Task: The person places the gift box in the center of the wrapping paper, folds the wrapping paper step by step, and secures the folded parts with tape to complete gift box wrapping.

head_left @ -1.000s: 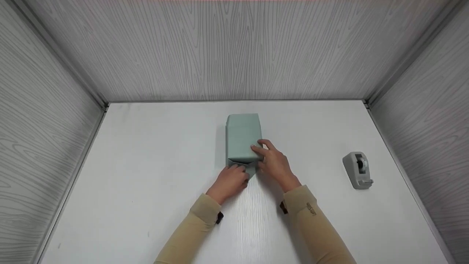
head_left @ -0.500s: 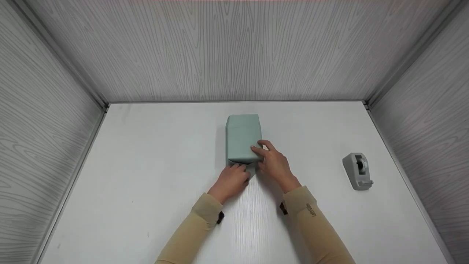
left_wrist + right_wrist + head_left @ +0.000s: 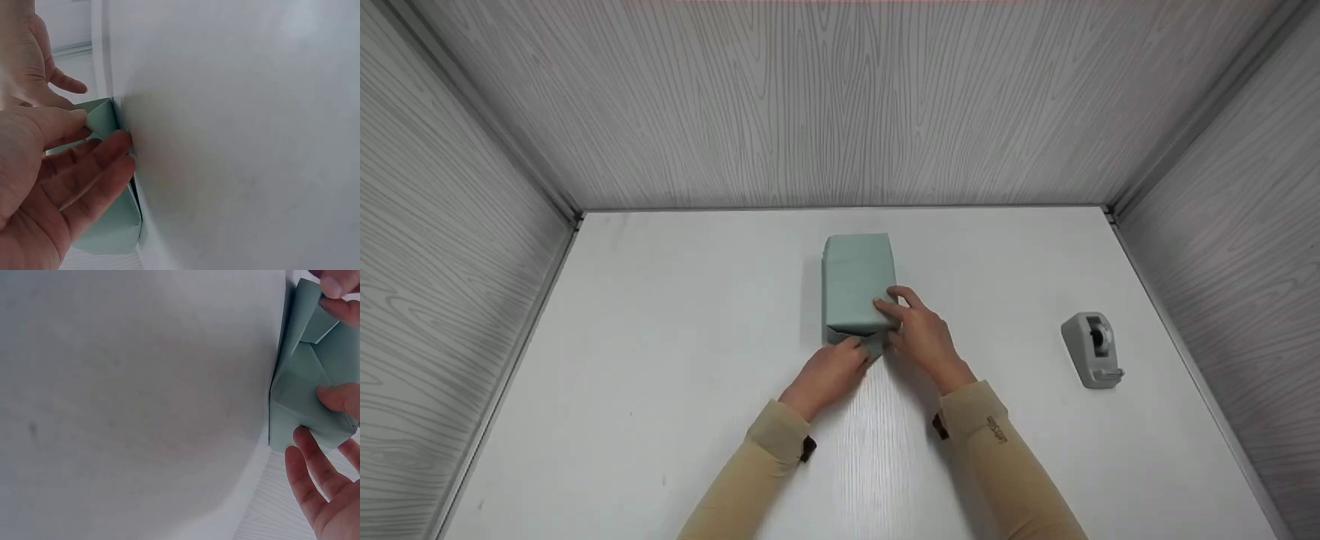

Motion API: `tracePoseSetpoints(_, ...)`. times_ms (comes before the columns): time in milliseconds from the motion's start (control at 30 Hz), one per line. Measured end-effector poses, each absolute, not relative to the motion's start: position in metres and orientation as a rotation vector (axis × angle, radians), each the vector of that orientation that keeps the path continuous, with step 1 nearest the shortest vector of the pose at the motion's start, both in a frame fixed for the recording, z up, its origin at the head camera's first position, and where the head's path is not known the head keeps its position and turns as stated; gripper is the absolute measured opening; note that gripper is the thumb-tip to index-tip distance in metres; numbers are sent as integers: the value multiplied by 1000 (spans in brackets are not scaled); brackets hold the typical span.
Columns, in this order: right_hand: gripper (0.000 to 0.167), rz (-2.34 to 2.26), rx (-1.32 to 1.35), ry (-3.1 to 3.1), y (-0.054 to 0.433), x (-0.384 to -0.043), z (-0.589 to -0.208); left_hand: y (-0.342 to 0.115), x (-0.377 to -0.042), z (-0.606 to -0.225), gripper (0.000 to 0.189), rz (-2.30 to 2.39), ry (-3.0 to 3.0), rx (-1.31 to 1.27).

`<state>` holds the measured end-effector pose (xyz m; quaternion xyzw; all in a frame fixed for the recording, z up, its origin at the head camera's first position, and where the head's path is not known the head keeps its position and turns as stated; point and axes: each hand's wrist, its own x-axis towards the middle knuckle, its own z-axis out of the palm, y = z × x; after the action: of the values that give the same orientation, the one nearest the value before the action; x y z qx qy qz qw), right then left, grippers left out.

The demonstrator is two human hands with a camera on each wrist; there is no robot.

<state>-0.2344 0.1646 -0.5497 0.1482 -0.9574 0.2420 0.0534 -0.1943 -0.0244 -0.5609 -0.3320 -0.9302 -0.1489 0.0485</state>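
A box wrapped in pale green paper (image 3: 858, 279) lies on the white table. At its near end, a loose paper flap (image 3: 874, 345) sticks out towards me. My left hand (image 3: 826, 379) pinches this flap (image 3: 102, 120) between thumb and forefinger, its other fingers extended below. My right hand (image 3: 928, 341) holds the box's near right corner, with two fingertips on the top face. In the right wrist view, the right thumb (image 3: 339, 397) presses the folded end paper while the fingers lie along the side. Part of the flap is hidden behind my left fingers.
A grey tape dispenser (image 3: 1091, 351) with a roll in it stands on the right of the white table (image 3: 660, 337). Grey wood-grain panels (image 3: 840, 105) enclose the table at the back and both sides.
My left hand has shifted slightly and its fingers have changed from lying over the flap to pinching its edge, which now stands up more. The right hand and the box stay put.
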Motion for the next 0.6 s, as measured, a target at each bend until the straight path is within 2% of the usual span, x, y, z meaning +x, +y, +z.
tracePoseSetpoints(333, 57, 716, 456, -2898, 164, -233, -548, -25, -199, -562, 10, -460, -2706, -995)
tracePoseSetpoints(600, 59, 745, 436, -2919, 164, -233, -547, -20, -206, -558, 12, -225, -2535, -945)
